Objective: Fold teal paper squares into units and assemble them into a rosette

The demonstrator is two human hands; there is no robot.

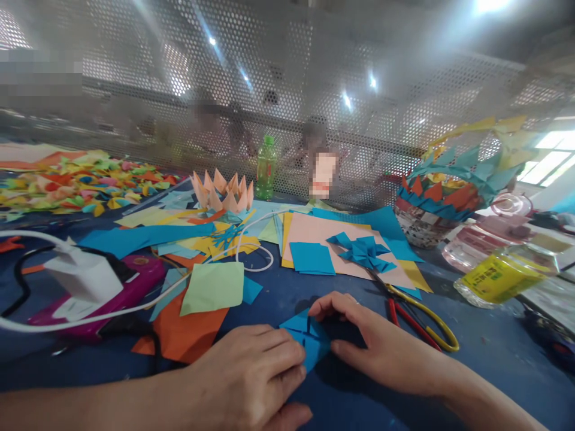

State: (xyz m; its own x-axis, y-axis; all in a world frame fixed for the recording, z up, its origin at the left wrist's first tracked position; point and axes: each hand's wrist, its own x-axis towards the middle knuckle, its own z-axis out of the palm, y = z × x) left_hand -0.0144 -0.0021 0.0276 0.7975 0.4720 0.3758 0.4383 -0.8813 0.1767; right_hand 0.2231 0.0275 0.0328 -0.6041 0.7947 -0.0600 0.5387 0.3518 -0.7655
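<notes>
A small folded blue paper [314, 344] lies on the dark blue table between my hands, one corner towards the far side. Dark slits show between its folded flaps. My left hand [258, 374] lies over its left corner, fingers pressed together and holding it down; the thumb is nearer to me. On the far right side, the fingertips of my right hand [359, 335] touch the paper's upper corner. The right thumb is at the right corner, well apart from the index finger. Beyond them are a stack of blue paper squares [312, 258] and a folded blue pinwheel-like shape [365, 252].
Scissors [422, 317] with red and yellow handles lie right. Pale green [213, 287] and orange paper [191, 332] sit left, near a purple power strip [139, 272] with a white plug. Bottles [503, 275], a paper-trimmed basket [431, 209] and a peach paper crown [222, 194] stand farther back.
</notes>
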